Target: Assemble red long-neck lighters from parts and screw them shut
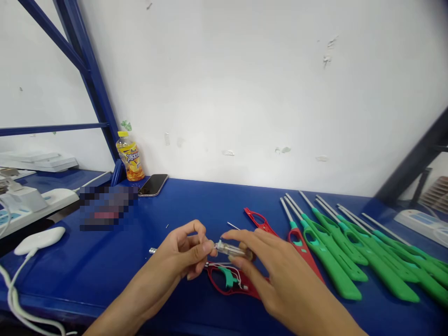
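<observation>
My right hand point(269, 261) grips a clear plastic lighter fuel tank point(229, 249) between thumb and fingers. At the tank's nozzle end, my left hand point(187, 252) is closed in a pinch; whatever sits between its fingertips is too small to make out. Below the hands lies an opened red lighter shell point(219, 284) with a teal trigger point(229, 277) and thin wires in it, partly covered by my right hand. Another red shell half point(261, 220) lies just beyond. A thin metal rod point(233, 226) shows behind my right fingers.
Several green long-nosed lighters point(329, 263) and a red one point(306, 252) lie in a row at right. At the back left stand a drink bottle point(130, 156) and a phone point(154, 185). A white device with a cable point(40, 240) and a power strip point(52, 200) are at far left.
</observation>
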Action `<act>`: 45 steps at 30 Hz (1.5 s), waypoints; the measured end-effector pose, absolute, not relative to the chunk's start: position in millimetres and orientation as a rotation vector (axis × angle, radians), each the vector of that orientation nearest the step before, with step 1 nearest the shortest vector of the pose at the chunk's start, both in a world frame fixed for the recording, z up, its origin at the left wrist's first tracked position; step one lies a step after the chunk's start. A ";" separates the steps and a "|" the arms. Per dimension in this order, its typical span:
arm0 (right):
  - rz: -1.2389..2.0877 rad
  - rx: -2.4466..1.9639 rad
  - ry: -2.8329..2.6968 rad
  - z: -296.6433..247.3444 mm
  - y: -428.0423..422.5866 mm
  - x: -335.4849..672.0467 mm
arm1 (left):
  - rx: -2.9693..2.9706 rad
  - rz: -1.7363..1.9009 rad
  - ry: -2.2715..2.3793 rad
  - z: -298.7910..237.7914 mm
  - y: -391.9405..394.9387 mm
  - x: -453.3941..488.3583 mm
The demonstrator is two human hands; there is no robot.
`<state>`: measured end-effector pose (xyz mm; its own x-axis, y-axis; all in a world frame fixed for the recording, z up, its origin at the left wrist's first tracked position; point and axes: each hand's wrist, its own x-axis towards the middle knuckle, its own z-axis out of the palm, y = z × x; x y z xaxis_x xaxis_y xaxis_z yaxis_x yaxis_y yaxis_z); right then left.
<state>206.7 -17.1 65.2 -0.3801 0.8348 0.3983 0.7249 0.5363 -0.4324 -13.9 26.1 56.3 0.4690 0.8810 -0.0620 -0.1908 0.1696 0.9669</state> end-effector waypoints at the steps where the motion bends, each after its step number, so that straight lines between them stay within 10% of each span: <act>1: 0.253 -1.269 -2.210 64.9 -17.3 206.5 | 1.207 0.882 0.772 55.5 25.8 -12.1; 12: 0.407 -1.596 -2.047 59.6 -9.7 221.9 | 2.105 0.765 1.090 36.9 27.1 -6.4; 45: 0.778 -1.554 -2.067 56.2 -12.7 233.0 | 2.324 0.924 1.012 16.6 24.7 3.1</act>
